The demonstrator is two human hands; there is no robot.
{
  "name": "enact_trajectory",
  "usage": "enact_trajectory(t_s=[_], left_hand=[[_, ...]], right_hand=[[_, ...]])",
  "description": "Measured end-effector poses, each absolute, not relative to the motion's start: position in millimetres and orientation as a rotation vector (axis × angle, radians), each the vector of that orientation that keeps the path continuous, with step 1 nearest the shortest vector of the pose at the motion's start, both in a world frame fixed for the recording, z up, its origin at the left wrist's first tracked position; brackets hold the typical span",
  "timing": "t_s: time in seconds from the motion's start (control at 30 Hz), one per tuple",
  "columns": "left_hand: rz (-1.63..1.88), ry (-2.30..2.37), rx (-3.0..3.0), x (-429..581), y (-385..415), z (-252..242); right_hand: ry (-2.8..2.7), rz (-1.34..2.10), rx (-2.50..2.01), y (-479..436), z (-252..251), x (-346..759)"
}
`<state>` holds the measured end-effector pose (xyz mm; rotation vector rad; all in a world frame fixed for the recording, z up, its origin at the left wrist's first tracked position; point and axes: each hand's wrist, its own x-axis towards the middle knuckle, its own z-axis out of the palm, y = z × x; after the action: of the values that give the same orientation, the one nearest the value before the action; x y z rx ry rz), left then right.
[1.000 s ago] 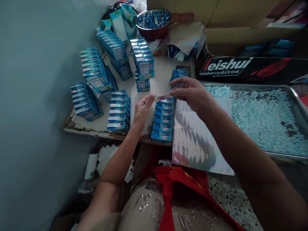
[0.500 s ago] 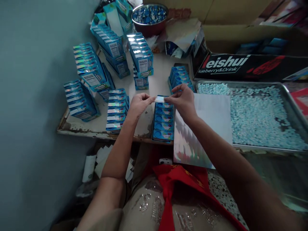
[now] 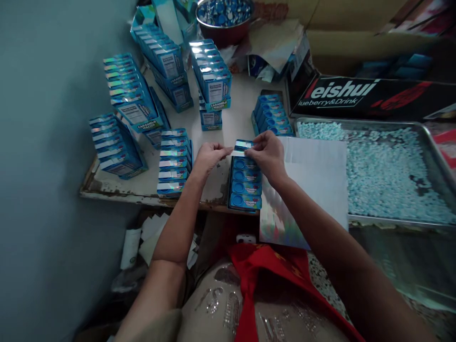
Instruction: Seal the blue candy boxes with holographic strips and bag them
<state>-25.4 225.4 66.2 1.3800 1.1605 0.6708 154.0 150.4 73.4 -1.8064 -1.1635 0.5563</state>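
Note:
Between the fingertips of both hands is a small shiny sticker strip [image 3: 238, 153]. My left hand [image 3: 208, 160] pinches its left end, and my right hand [image 3: 267, 156] has the other end. Just beneath lies a row of small blue candy boxes [image 3: 245, 187] in a display tray, several with round blue windows facing up. On the farthest box of that row, a shiny strip [image 3: 244, 143] lies across the top. A silvery sticker sheet [image 3: 313, 175] is partly under my right forearm.
Left of my hands stands another row of blue boxes [image 3: 173, 161] with strips across them. Filled display trays [image 3: 133, 102] are stacked behind. At right, a metal tray [image 3: 388, 175] holds pale blue candies, before a black carton [image 3: 363, 97]. A bowl [image 3: 224, 31] stands at the back.
The strip has moved from the farthest box toward the second one, nearer to me. A strip now shows on the farthest box. The view has shifted slightly.

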Motion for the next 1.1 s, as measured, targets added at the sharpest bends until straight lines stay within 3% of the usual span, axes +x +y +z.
enact_trajectory(t_s=[0.2,0.37,0.47,0.6,0.77,0.93,1.1], left_hand=[[0.701,1.128,1.055,-15,207,31],[0.790,1.262,0.955,-9,196,18],[0.866,1.350,1.135,-13,201,38],[0.960,1.364,1.822,8,212,100],[0.567,0.861,2.492,124,223,150],[0.077,0.527,2.786,219,234,129],[0.034,0.564,2.781,232,236,113]], right_hand=[[-1.211,0.394,-1.860,151,62,158],[-1.115,0.649,-1.788,154,58,163],[-1.183,0.648,-1.785,146,65,168],[-1.437,0.416,-1.707,112,82,190],[-1.537,0.181,-1.794,52,93,253],[-1.362,-0.098,-1.903,12,82,318],[-1.337,-0.308,-1.948,14,74,347]])
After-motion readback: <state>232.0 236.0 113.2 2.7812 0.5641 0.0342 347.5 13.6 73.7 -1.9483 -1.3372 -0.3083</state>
